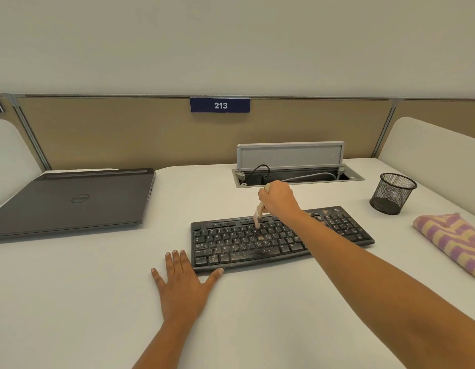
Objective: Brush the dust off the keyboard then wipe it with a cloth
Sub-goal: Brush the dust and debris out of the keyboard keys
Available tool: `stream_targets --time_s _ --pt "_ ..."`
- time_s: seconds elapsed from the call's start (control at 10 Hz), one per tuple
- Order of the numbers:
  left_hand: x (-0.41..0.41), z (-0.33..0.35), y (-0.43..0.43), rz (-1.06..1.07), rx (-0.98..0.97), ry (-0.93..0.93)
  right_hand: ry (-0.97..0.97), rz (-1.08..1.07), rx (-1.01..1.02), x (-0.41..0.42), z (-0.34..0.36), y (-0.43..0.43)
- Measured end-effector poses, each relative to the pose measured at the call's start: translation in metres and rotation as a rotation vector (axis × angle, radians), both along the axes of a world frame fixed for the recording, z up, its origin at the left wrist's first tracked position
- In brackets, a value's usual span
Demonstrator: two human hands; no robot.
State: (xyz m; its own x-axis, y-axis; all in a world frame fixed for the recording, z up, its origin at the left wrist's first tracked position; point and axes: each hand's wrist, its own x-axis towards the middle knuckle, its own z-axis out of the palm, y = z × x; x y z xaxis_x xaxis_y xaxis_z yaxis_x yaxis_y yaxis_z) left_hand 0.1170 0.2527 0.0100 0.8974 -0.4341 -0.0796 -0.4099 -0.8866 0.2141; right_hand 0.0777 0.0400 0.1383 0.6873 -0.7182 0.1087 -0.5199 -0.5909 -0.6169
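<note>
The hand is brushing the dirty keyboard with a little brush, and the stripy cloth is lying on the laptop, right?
Not quite. The head view shows the stripy cloth lying on the desk, not the laptop. The right hand does brush the keyboard with the brush.

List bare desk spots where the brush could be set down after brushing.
Widest bare desk: front left, in front of the laptop, left of the left hand. Also the strip between laptop and keyboard. Crowded right: mesh cup, cloth, and right hand with brush.
</note>
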Motion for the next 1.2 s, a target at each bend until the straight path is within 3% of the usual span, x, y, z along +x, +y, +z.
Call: stream_targets --time_s 0.3,0.6,1.0,1.2 --pt "0.000 0.000 -0.001 -0.001 0.019 0.002 0.247 0.108 0.039 0.002 0.007 0.002" --pt "0.001 -0.001 -0.001 0.000 0.022 0.002 0.019 0.065 0.021 0.008 0.000 0.006" --pt "0.000 -0.001 -0.001 0.003 0.021 -0.001 0.254 0.110 0.064 0.007 0.005 0.009" --pt "0.000 0.000 -0.001 0.008 0.019 -0.001 0.173 0.045 0.016 0.014 0.013 0.007"
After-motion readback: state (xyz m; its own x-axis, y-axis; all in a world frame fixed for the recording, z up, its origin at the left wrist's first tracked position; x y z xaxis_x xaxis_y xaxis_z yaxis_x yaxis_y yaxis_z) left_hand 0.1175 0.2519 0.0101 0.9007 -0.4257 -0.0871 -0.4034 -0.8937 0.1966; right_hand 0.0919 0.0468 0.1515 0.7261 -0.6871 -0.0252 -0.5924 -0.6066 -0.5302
